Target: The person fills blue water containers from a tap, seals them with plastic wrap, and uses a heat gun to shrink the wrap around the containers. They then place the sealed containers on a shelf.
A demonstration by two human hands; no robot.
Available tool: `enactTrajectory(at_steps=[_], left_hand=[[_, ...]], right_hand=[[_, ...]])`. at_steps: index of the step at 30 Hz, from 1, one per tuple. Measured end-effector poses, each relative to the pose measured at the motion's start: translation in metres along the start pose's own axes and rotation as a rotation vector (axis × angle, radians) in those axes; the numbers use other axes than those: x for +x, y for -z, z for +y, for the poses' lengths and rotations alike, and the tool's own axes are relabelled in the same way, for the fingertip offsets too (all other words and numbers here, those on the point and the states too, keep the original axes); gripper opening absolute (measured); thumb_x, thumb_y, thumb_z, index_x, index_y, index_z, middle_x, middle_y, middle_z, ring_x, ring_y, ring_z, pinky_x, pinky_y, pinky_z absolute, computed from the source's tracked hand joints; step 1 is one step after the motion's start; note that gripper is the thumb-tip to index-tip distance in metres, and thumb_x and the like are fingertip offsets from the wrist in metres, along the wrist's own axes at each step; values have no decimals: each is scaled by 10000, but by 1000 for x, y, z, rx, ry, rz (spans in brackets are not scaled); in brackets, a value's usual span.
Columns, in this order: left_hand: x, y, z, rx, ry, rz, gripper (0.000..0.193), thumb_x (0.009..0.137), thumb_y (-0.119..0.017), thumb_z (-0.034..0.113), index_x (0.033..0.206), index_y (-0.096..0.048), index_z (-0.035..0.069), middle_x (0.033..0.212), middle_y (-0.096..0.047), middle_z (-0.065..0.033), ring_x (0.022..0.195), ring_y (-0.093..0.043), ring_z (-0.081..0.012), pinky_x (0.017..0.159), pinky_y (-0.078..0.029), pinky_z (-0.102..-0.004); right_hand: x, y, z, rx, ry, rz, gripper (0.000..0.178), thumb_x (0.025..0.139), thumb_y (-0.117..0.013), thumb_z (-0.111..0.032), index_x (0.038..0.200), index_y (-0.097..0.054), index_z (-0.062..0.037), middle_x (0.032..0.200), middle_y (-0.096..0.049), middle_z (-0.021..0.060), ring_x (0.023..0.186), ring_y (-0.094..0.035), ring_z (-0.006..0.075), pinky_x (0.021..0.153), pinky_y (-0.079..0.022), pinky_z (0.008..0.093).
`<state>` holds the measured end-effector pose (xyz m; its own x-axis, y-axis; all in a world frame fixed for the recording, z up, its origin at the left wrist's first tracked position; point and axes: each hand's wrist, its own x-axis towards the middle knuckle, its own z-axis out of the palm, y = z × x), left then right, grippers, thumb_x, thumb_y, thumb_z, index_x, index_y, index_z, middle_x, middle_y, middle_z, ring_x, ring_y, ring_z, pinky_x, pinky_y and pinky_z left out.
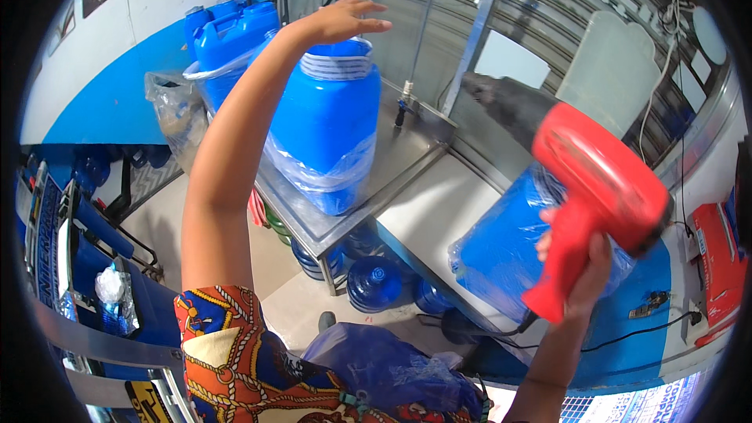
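Observation:
My right hand (589,276) grips a red heat gun (599,168) by its handle. Its dark nozzle points to the upper left. My left arm reaches forward, and my left hand (345,20) is open with fingers stretched out over the top of a tall blue water jug (325,121). Whether the hand touches the cap cannot be made out. A white striped band (337,66) circles the jug's neck, and clear plastic film (333,168) hangs round its lower part. The jug stands upright on a steel counter (395,172).
A film-wrapped blue jug (501,243) stands on the right-hand counter. More blue jugs (235,35) are at the back left, beside a clear plastic bag (174,106). Round blue bottles (374,282) sit under the counter. A black cord (642,337) trails at right, near a small tap (403,102).

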<state>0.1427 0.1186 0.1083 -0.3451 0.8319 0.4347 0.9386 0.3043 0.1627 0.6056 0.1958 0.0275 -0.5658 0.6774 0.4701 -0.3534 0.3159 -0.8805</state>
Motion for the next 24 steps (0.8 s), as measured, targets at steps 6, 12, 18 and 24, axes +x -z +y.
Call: enactTrajectory(at_steps=[6, 12, 18, 24], left_hand=[[-2, -9, -29, 56, 35, -300, 997, 690, -404, 881, 1487, -286, 294, 1571, -169, -97, 1459, -54, -330, 1114, -48, -658], [-11, -21, -35, 41, 27, -395, 1034, 628, -508, 876, 1484, -276, 344, 1575, -145, -118, 1434, -80, -426, 1106, -147, -648], [-14, -20, -31, 52, 12, -370, 945, 688, -561, 777, 1479, -303, 330, 1563, -175, -152, 1401, -203, -447, 1106, -286, -543], [-20, -15, -28, 40, -6, -321, 915, 710, -564, 739, 1477, -318, 304, 1538, -240, -152, 1383, -250, -434, 1087, -313, -552]], right_hand=[[72, -63, 6, 134, -66, -58, 564, 974, -367, -441, 1200, -522, 52, 974, -648, 172, 609, -590, 147, 508, -482, 234], [116, -72, 7, 231, -143, -164, 532, 989, -353, -386, 1228, -497, 67, 996, -643, 194, 632, -612, 157, 536, -523, 238], [130, -87, 0, 273, -217, -228, 542, 982, -381, -389, 1236, -481, 80, 1017, -629, 207, 632, -615, 170, 525, -529, 246], [130, -97, -9, 273, -245, -242, 561, 973, -413, -395, 1250, -456, 91, 1038, -613, 232, 623, -616, 184, 510, -533, 257]])
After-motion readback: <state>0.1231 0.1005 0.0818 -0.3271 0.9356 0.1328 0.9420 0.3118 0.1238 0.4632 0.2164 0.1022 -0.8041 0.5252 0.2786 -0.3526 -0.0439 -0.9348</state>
